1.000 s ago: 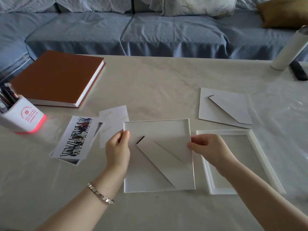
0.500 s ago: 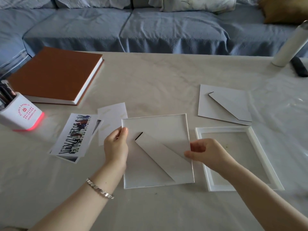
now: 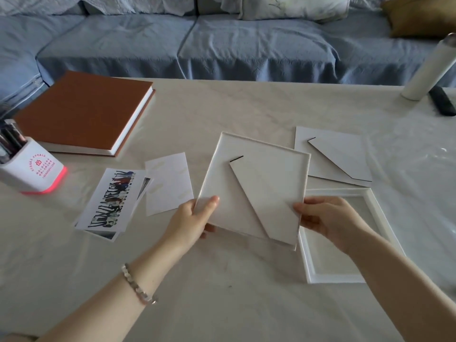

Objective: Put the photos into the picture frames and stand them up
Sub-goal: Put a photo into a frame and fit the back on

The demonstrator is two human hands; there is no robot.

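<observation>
White board faces up in the grip: the left hand [image 3: 195,218] pinches the near left corner of a picture frame [image 3: 259,183], thumb on the back and fingers underneath. The right hand [image 3: 328,218] pinches its near right edge, so both hands are clenched on this 1 frame, held tilted just above the bench [image 3: 222,292]. The back is toward the camera and the glass side is turned away, so I cannot tell whether a photo sits inside. Its long axis seems to run away from the person, swung a little clockwise. The stand leg [image 3: 266,203] lies flat against the back, narrow tip pointing to the far left corner. Just right of the grip, partly under the held corner, a second frame [image 3: 335,277] lies open and empty. Beyond it a loose backing board [image 3: 333,156] lies flat. Left of the grip are a printed photo [image 3: 113,198], with another photo under it, and a blank card [image 3: 169,183]. Farther left are a brown book [image 3: 81,112] and a pen holder [image 3: 32,166]. Judged from this, the step in hand is finishing frame 1 of 2. The next move calls for folding the leg outward and setting the frame upright on its near edge. After that, the second frame needs its photo and board.
</observation>
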